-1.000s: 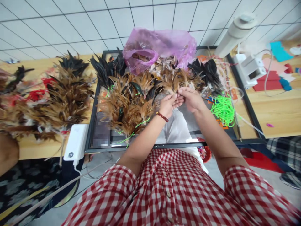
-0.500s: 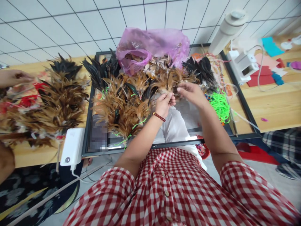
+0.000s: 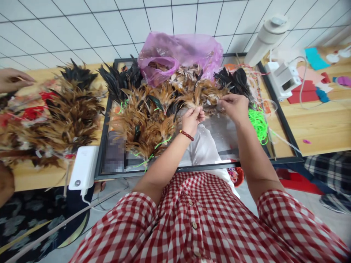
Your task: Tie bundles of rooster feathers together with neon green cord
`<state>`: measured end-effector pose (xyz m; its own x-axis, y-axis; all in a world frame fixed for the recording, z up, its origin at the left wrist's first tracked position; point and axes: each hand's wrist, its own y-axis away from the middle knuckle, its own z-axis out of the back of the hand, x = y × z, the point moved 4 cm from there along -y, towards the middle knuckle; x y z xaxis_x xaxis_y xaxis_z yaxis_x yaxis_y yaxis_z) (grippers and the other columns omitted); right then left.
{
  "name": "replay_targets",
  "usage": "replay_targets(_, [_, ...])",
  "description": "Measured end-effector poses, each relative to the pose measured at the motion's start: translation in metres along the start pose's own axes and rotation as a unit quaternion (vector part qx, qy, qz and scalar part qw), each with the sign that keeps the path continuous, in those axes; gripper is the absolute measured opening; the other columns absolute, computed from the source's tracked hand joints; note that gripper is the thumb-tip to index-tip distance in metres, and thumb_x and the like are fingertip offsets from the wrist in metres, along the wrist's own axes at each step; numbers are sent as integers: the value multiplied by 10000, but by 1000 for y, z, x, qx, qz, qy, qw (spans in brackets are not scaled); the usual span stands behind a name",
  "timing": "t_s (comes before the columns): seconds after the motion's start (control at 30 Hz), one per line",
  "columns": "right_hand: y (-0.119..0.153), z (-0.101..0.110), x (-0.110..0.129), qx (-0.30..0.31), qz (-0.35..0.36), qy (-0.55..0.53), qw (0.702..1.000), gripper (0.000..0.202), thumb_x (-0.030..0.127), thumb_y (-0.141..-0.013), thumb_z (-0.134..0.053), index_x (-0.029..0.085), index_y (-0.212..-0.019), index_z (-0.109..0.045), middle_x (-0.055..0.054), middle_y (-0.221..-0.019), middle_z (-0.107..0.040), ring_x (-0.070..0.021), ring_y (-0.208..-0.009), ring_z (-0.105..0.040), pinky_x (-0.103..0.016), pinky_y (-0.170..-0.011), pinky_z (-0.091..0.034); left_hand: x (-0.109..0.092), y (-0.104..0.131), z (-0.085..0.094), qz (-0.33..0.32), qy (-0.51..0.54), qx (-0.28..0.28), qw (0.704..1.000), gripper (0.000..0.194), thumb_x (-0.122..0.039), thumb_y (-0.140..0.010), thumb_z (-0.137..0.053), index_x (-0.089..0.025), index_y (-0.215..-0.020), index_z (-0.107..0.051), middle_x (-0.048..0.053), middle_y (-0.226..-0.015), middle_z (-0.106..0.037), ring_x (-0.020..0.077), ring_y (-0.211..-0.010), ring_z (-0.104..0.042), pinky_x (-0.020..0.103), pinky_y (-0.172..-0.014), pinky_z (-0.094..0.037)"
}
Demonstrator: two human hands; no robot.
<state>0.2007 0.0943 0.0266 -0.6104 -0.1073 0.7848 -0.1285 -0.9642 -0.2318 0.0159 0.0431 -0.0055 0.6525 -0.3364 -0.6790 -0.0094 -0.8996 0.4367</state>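
My left hand [image 3: 193, 117], with a dark red bead bracelet [image 3: 187, 135] at the wrist, is closed in a pinch on the base of a small fan of brown feathers [image 3: 195, 95]. To its right, my right hand [image 3: 234, 106] has thumb and fingertips together at the edge of the brown feather pile [image 3: 211, 89]. What those fingertips hold, if anything, is too small to make out. Tied brown feather bunches [image 3: 148, 128] lie left of my hands, some with green string ends [image 3: 163, 142]. Black feathers [image 3: 233, 81] rest behind my right hand.
A pink plastic bag [image 3: 192, 47] slumps at the back of the dark-framed board [image 3: 153, 171]. Bright green string [image 3: 257, 124] lies right. Beyond stand a white bottle [image 3: 267, 38] and a power strip [image 3: 279, 82]. At far left, another person's hand [image 3: 15, 79] is near more feathers [image 3: 74, 113].
My right hand has moved slightly right, away from my left hand, and its fingers have closed at the feather pile. My left hand keeps its pinch.
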Motion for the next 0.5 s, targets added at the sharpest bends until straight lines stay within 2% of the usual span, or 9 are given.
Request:
replay_targets(0.13, [22,-10,9,7,-13,-161,987,147,305,-761,-800,182,-824,-751,-12,-730,-732,-159,-652,-675,-303,-674,-560,1,0,-1,-5,-10,12,1000,114,-166,-948,-683,-132,-839,-676,-34,-653,-647,41,-566,-600,180,-635,-499])
replay_targets(0.27, [39,-23,30,42,-16,-203,978,254,420,-757,-833,185,-750,-736,-9,-666,-708,-141,-614,-642,-278,-634,-540,2,-1,-1,-12,-9,9,1000,136,-132,-947,-668,-133,-811,-679,-35,-650,-654,39,-579,-611,183,-654,-506])
replay_targets(0.37, [45,-29,38,102,-42,-217,970,329,481,-717,-862,181,-699,-730,-14,-624,-702,-129,-566,-616,-264,-589,-517,2,-2,0,-27,8,9,1000,117,-142,-899,-731,-133,-791,-688,-29,-685,-681,45,-625,-640,193,-702,-530])
replay_targets(0.5, [48,-37,38,206,-113,-264,935,422,518,-597,-940,166,-639,-710,-26,-576,-686,-102,-491,-563,-230,-486,-446,3,-5,1,-29,-9,40,999,156,-184,-822,-817,-142,-727,-700,-28,-679,-696,58,-603,-625,217,-707,-543])
